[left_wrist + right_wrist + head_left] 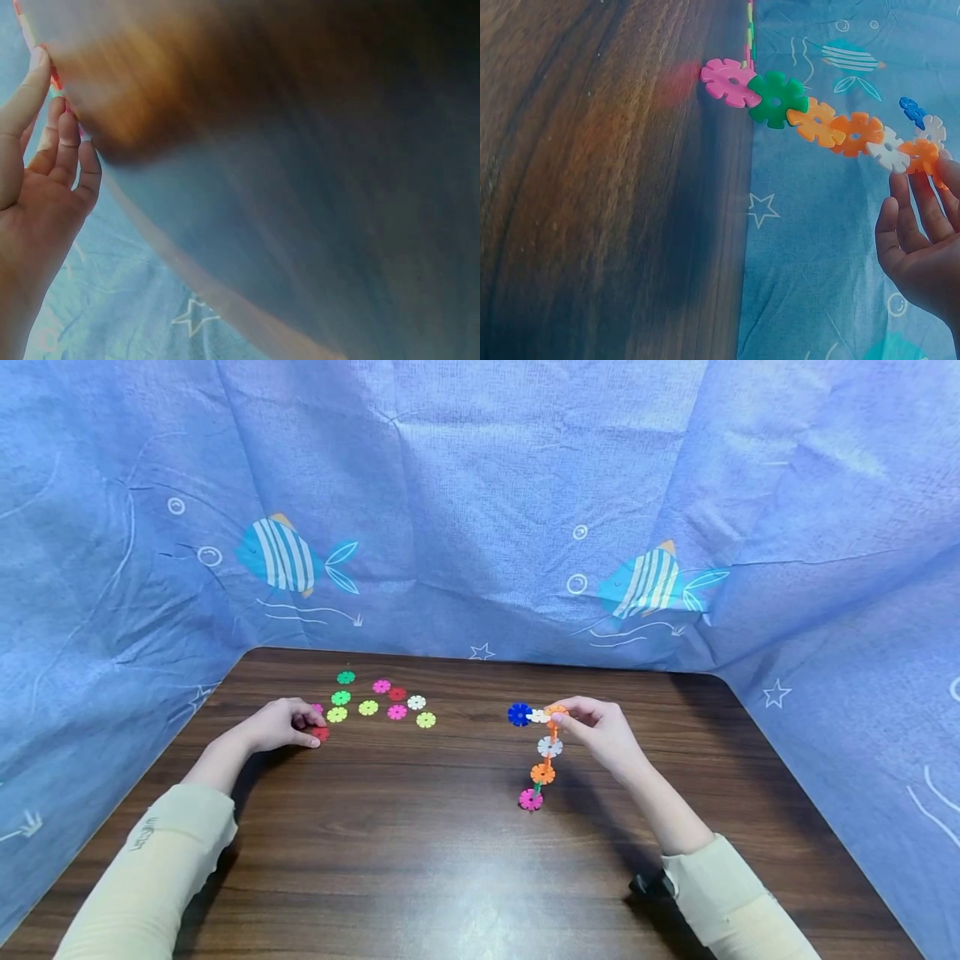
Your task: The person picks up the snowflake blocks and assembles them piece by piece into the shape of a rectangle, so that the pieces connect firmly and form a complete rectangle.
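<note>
My right hand point(600, 731) pinches an orange notched plastic disc point(557, 717) near the top of a chain of interlocking discs. From that grip a white disc point(537, 716) and a dark blue disc point(519, 714) extend to the left. The rest hangs down through white, orange and green point(777, 100) pieces to a pink disc point(531, 800) at the low end. On the left, a red notched disc point(321, 734) lies between the thumb and fingers of my left hand point(288, 725), at table level. Its far side is partly covered by the fingers.
Loose notched discs in green point(346, 677), pink point(382, 686), yellow point(426, 720), red point(397, 694) and white point(416, 702) lie flat at the back left of the brown wooden table point(420, 843). A blue fish-print cloth point(480, 510) hangs behind and at both sides.
</note>
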The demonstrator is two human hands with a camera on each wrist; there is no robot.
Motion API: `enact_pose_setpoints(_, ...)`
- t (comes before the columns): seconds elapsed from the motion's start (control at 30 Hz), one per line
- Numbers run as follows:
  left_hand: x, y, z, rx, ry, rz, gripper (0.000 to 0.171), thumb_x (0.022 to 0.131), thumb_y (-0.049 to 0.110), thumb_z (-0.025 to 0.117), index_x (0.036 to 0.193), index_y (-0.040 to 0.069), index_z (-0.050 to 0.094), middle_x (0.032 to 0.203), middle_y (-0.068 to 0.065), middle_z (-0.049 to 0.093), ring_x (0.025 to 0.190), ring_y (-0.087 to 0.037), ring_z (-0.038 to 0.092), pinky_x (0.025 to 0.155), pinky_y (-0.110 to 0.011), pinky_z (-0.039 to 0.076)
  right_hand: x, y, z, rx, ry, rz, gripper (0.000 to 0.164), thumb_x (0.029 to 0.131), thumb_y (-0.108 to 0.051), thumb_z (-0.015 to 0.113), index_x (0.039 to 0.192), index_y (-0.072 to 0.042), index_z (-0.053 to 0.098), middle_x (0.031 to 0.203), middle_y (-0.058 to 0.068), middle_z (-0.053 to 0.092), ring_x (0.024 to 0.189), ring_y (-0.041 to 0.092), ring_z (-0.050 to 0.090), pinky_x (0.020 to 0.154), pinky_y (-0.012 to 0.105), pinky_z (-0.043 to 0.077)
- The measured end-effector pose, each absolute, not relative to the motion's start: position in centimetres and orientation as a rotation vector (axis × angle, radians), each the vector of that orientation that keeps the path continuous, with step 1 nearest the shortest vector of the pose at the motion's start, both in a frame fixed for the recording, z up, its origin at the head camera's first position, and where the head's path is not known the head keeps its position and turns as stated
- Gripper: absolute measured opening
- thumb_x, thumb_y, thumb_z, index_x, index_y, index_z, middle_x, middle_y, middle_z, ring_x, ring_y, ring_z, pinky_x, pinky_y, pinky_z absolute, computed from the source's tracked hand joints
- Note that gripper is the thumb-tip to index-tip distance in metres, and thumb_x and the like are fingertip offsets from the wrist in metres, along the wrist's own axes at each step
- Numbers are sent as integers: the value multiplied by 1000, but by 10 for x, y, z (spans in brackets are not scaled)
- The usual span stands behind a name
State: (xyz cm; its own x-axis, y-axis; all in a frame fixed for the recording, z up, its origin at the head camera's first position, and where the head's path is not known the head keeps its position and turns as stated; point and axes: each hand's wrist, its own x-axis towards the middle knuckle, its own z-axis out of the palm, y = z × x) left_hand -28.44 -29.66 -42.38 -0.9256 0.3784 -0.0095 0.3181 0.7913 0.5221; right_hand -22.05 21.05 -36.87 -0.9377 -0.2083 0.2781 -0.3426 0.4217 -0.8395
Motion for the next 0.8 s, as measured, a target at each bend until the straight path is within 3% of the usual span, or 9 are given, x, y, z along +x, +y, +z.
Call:
enact_pose_setpoints(0.1,-285,-295,-424,561,2835,836,29,73,19,82,92,5,65,90,-7,61,85,-21,54,77,-34,45,-220,210,-368,513,-2519,1548,22,88,-23,68,100,-5,70,90,11,70,80,28,64,69,29,55)
enact_pose_setpoints(0.33,-285,-288,-418,515,2789,893,25,74,10,80,91,4,61,80,-4,64,74,-15,56,67,-28,46,-201,199,-344,492,-2554,1524,20,90,-13,65,102,2,68,92,18,69,74,8,61,71,36,55)
enact_pose_setpoints(0.57,-287,-280,-415,494,2752,948,19,79,2,72,96,1,63,79,-5,66,69,-15,57,60,-27,49,-201,200,-345,491,-2541,1536,20,90,-14,65,102,2,68,92,18,69,81,32,63,70,30,54)
enact_pose_setpoints(0.8,-285,-271,-405,532,2852,967,19,80,2,72,97,1,65,77,-4,66,67,-14,60,60,-27,50,-199,199,-343,498,-2540,1523,19,90,-12,65,102,2,68,91,17,69,80,35,61,67,25,53)
